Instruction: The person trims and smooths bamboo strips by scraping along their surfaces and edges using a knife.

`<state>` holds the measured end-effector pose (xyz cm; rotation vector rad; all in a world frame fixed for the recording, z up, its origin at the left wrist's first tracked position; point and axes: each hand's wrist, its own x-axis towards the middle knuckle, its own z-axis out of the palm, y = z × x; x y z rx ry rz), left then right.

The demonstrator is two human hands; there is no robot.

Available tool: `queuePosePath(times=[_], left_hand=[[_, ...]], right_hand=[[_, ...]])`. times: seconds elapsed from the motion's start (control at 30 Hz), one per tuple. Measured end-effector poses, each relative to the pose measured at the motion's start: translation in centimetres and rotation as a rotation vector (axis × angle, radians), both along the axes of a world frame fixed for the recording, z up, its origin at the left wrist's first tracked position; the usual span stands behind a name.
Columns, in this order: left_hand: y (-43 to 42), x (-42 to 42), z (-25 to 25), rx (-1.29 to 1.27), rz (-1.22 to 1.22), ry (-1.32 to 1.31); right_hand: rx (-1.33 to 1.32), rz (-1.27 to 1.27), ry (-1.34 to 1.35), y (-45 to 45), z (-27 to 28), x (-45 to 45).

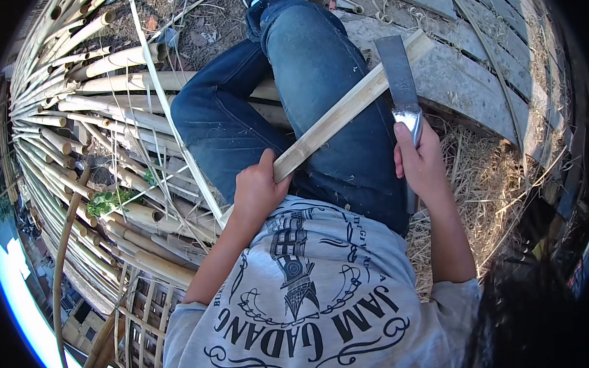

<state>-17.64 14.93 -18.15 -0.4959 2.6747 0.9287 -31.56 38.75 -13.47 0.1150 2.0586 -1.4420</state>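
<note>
A flat split bamboo strip (pixel 344 113) slants across my jeans, its far end up by the boards. My left hand (pixel 258 185) is closed round the strip's near end, beside my waist. In my right hand (pixel 417 153) is a knife (pixel 398 71) with a broad dark blade and a shiny metal collar, held upright with the thumb along the collar. The blade stands at the right edge of the strip near its far end; whether the two touch I cannot tell. The lower part of the knife's handle shows below my right hand.
Many cut bamboo poles (pixel 132 82) are stacked on the left. A long thin strip (pixel 173 117) runs down beside my left knee. Weathered wooden boards (pixel 460 71) lie at upper right, with a heap of shavings (pixel 478 176) below them. A bamboo lattice (pixel 145 309) stands at lower left.
</note>
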Motion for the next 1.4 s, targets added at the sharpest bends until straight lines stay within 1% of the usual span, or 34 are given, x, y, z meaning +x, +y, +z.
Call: queuePosePath(times=[0.17, 0.23, 0.4, 0.47, 0.5, 0.53, 0.6, 0.63, 0.67, 0.73, 0.77, 0.8, 0.87, 0.9, 1.0, 1.07, 1.13, 1.17, 1.2, 1.27, 1.33, 1.4], left_hand=[[0.0, 0.2, -0.1, -0.021, -0.017, 0.015], [0.1, 0.5, -0.5, -0.044, -0.020, 0.029], [0.4, 0.3, -0.6, -0.097, -0.028, 0.052], [0.5, 0.4, -0.6, -0.112, -0.044, 0.052], [0.3, 0.6, -0.6, -0.110, -0.038, 0.052], [0.0, 0.8, -0.5, -0.101, -0.024, 0.035], [0.0, 0.7, -0.5, -0.091, -0.015, 0.021], [0.2, 0.6, -0.5, -0.078, -0.023, 0.043], [0.5, 0.6, -0.6, -0.062, -0.027, 0.063], [0.4, 0.8, -0.6, -0.098, -0.031, 0.039], [0.2, 0.8, -0.5, -0.144, -0.042, 0.017], [0.2, 0.8, -0.4, -0.146, -0.042, 0.014], [0.1, 0.9, -0.2, -0.152, -0.045, 0.037], [0.2, 0.9, -0.4, -0.151, -0.045, 0.034], [0.2, 0.9, -0.6, -0.145, -0.047, 0.038], [-0.2, 1.1, -0.3, -0.180, -0.042, 0.039], [0.2, 0.8, -0.7, -0.164, -0.051, 0.067], [0.4, 0.8, -0.9, -0.151, -0.057, 0.091], [0.4, 1.0, -0.8, -0.149, -0.053, 0.091], [0.0, 1.0, -0.6, -0.190, -0.039, 0.057], [0.2, 0.7, -0.4, -0.181, -0.041, 0.069], [0.2, 1.0, -0.5, -0.173, -0.033, 0.073]], right_hand=[[-0.017, -0.019, -0.022, 0.2, 0.0, 0.7], [-0.061, -0.012, -0.060, 0.5, 0.1, 0.7], [0.024, 0.090, -0.074, 1.6, 0.9, -1.8], [0.019, -0.018, -0.014, 1.3, 0.8, -1.9], [0.023, 0.060, -0.021, 1.2, 0.9, -1.4], [0.021, 0.062, -0.019, 1.4, 1.2, -1.6], [0.095, 0.176, -0.033, 2.5, 2.1, -2.6], [0.141, 0.143, -0.033, 2.8, 2.3, -3.2], [0.076, 0.021, -0.002, 2.9, 1.7, -3.2], [0.027, -0.004, -0.049, 2.2, 1.4, -2.1], [0.014, 0.085, 0.012, 2.7, 1.0, -1.7], [0.012, 0.085, 0.010, 3.1, 1.2, -2.1], [0.092, 0.094, -0.030, 3.9, 1.9, -3.1], [0.063, -0.011, -0.020, 3.8, 1.6, -3.1], [0.039, 0.000, -0.021, 2.8, 1.0, -1.7], [0.056, 0.039, -0.031, 3.7, 1.8, -2.6], [0.027, -0.024, -0.052, 4.3, 1.8, -3.3], [0.012, -0.099, -0.046, 3.8, 1.5, -2.8], [0.021, -0.005, -0.072, 3.2, 1.4, -2.2], [-0.012, 0.068, -0.080, 3.0, 1.1, -1.2], [0.021, 0.067, -0.088, 3.5, 1.2, -1.8], [-0.037, -0.144, -0.047, 3.6, 0.2, -1.9]])
